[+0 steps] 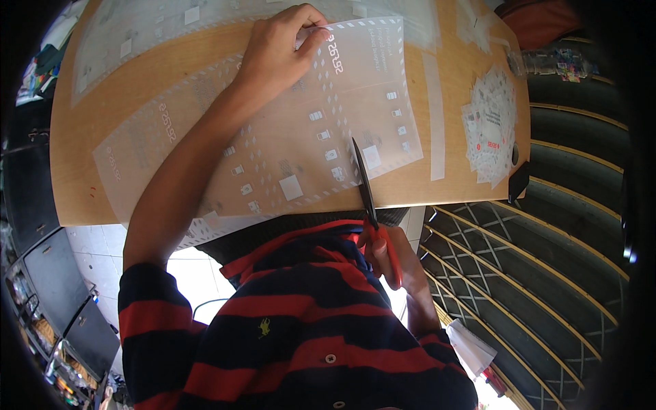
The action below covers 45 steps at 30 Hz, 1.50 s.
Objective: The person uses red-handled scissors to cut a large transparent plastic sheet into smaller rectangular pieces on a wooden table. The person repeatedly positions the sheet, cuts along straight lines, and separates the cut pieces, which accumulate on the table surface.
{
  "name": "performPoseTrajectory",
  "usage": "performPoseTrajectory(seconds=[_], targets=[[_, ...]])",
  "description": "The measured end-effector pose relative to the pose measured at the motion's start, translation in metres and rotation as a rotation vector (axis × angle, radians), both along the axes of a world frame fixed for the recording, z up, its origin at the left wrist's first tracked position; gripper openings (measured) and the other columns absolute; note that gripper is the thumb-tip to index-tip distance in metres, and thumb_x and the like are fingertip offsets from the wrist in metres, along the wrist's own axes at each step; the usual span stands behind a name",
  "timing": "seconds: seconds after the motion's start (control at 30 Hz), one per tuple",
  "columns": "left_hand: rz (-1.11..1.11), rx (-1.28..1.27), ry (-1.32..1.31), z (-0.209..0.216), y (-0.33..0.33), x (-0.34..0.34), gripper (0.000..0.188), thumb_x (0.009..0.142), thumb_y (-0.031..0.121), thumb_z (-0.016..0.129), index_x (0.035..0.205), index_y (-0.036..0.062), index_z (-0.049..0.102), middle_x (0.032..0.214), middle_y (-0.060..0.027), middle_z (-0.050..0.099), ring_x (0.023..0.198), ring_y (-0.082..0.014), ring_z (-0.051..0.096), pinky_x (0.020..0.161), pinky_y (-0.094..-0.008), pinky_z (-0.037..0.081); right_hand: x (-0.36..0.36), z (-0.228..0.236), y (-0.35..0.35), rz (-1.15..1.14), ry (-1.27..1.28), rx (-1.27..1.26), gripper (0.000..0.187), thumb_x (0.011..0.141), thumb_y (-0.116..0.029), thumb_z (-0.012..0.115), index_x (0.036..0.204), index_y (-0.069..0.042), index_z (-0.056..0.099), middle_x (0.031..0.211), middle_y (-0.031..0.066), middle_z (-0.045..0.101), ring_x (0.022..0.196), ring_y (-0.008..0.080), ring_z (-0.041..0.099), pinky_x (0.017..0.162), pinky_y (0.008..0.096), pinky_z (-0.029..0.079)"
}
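A large translucent plastic sheet [294, 147] with white printed rows and small icons lies across the wooden table, its near left corner hanging over the front edge. At the sheet's far edge, the thumb and fingers of my left hand [287, 44] pinch it, the forearm lying across it. My right hand [393, 253], low in front of the table's near edge, is closed round the red handles of a pair of scissors [364, 174]. Their dark blades point away from me and overlap the sheet's near edge at its right part. Whether a blade sits beneath the sheet, I cannot tell.
To the right lies a pile of small printed cut pieces [490, 126], beside a pale strip [434, 116] on the table [447, 191]. More printed sheet [150, 34] covers the far side. A clear bottle [547, 63] is at the far right, near a slatted metal shutter [574, 171].
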<state>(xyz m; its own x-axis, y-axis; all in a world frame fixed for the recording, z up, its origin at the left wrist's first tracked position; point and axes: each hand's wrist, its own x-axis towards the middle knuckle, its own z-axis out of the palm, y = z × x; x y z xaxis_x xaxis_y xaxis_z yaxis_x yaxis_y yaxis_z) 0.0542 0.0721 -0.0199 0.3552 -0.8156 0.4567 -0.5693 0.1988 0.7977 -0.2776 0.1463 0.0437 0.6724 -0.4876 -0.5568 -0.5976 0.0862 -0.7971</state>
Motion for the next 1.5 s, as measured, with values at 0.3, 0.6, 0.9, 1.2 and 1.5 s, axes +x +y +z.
performPoseTrajectory(seconds=[0.3, 0.6, 0.9, 1.2, 1.5], targets=[[-0.016, -0.019, 0.026, 0.002, -0.001, -0.001, 0.017, 0.091, 0.014, 0.068, 0.099, -0.0003, 0.061, 0.093, -0.0126, 0.070, 0.089, -0.0223, 0.069, 0.084, -0.0321, 0.053, 0.006, 0.005, -0.001, -0.026, -0.001, -0.007, 0.079, 0.094, -0.070, 0.035, 0.084, 0.004, 0.059, 0.045, 0.0018, 0.046, 0.039, 0.0105, 0.048, 0.040, 0.0254, 0.034], [0.004, -0.032, 0.010, 0.004, 0.001, -0.002, 0.017, 0.091, 0.014, 0.068, 0.099, -0.0004, 0.062, 0.093, -0.0126, 0.070, 0.089, -0.0221, 0.069, 0.083, -0.0318, 0.053, 0.018, 0.010, 0.001, -0.079, 0.063, -0.119, 0.065, 0.099, -0.055, 0.044, 0.077, 0.004, 0.059, 0.046, 0.0014, 0.047, 0.039, 0.0081, 0.046, 0.039, 0.0234, 0.033], [-0.004, -0.058, 0.026, 0.003, 0.000, -0.002, 0.018, 0.090, 0.014, 0.068, 0.098, -0.0005, 0.061, 0.092, -0.0124, 0.070, 0.087, -0.0222, 0.069, 0.081, -0.0317, 0.053, 0.029, 0.023, -0.002, -0.078, 0.072, -0.035, 0.087, 0.091, -0.075, 0.030, 0.076, 0.005, 0.060, 0.050, 0.0029, 0.047, 0.040, 0.0111, 0.046, 0.041, 0.0268, 0.037], [0.028, -0.147, -0.001, 0.004, -0.002, -0.003, 0.009, 0.087, 0.010, 0.068, 0.089, 0.0024, 0.062, 0.086, -0.0100, 0.071, 0.074, -0.0242, 0.069, 0.068, -0.0325, 0.054, 0.025, 0.020, -0.014, 0.017, 0.104, -0.077, 0.086, 0.095, -0.070, 0.030, 0.076, 0.008, 0.061, 0.045, 0.0042, 0.045, 0.038, 0.0115, 0.047, 0.039, 0.0271, 0.036], [-0.008, -0.076, 0.083, 0.006, 0.000, -0.004, 0.017, 0.090, 0.014, 0.068, 0.098, -0.0002, 0.062, 0.091, -0.0119, 0.070, 0.084, -0.0214, 0.068, 0.079, -0.0312, 0.053, 0.038, 0.030, -0.024, 0.041, 0.151, -0.098, 0.080, 0.098, -0.065, 0.033, 0.076, 0.008, 0.059, 0.045, 0.0032, 0.044, 0.035, 0.0109, 0.046, 0.036, 0.0255, 0.041]])
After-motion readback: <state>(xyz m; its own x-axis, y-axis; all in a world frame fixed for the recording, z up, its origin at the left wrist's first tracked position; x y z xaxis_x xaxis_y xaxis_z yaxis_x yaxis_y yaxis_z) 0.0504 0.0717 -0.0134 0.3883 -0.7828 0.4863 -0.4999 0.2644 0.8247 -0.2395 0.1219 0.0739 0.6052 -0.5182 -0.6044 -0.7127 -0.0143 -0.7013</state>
